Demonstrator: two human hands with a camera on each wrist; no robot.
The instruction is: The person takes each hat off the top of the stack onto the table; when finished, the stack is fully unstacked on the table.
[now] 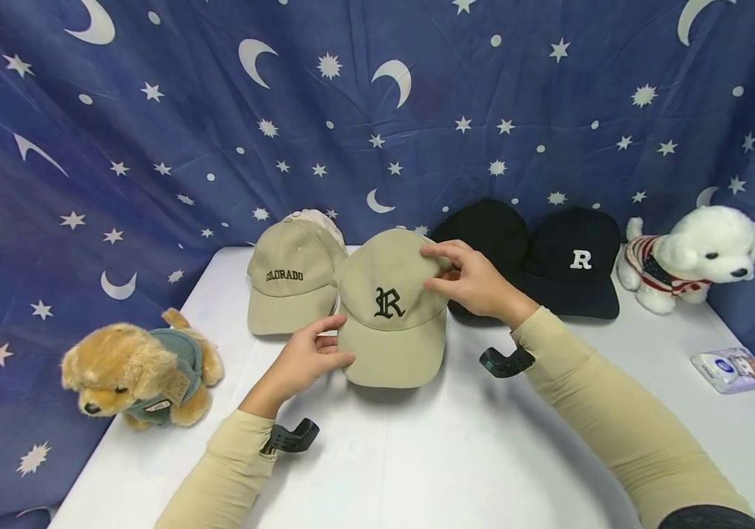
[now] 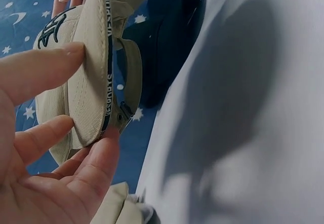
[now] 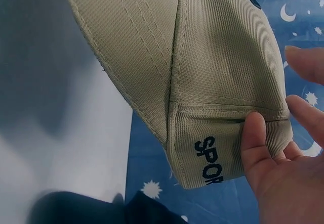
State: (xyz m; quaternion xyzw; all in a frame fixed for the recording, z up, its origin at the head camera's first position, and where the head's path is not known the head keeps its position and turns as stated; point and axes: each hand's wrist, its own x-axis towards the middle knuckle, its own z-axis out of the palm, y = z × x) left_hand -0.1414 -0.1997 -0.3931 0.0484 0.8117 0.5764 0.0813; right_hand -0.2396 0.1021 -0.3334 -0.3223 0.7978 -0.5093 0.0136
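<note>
Both hands hold up a khaki baseball cap (image 1: 390, 353) with a dark gothic R on its front, brim toward me. In the head view its underside sits above the white table. My left hand (image 1: 302, 358) grips the left edge of the brim; the left wrist view shows thumb and fingers on both faces of that brim (image 2: 90, 90). My right hand (image 1: 478, 285) holds the crown's right side. In the right wrist view the thumb presses the side panel (image 3: 228, 77) near dark "SPOR" lettering, with other fingers partly hidden behind the fabric.
Left of the held cap lies a khaki COLORADO cap (image 1: 291, 250), with a whitish cap (image 1: 326, 219) behind. A black cap (image 1: 489, 231) and a navy R cap (image 1: 559, 246) stand right. Plush dogs, tan (image 1: 119, 360) and white (image 1: 708, 239), flank them. A small packet (image 1: 734, 369) lies far right.
</note>
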